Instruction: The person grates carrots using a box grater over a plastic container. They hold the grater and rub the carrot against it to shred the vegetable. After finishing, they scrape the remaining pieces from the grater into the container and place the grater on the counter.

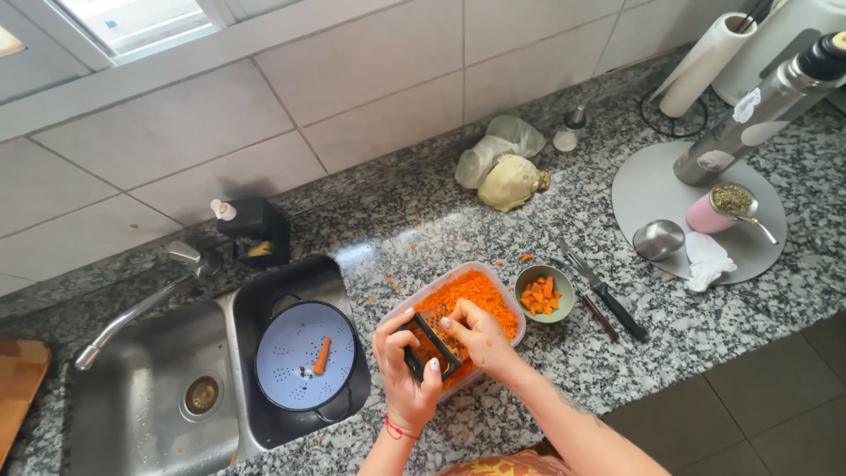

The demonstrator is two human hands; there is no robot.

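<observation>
Together, two hands, left hand (405,370) and right hand (480,338), grip one grater (430,345).

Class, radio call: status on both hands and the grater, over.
Left hand gripping grater. Right hand pressing on its face, over the tub of grated carrot. Nothing blocking.

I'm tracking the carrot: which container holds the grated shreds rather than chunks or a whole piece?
The clear plastic tub under the hands; the green bowl holds chunks, the blue colander one whole piece.
</observation>
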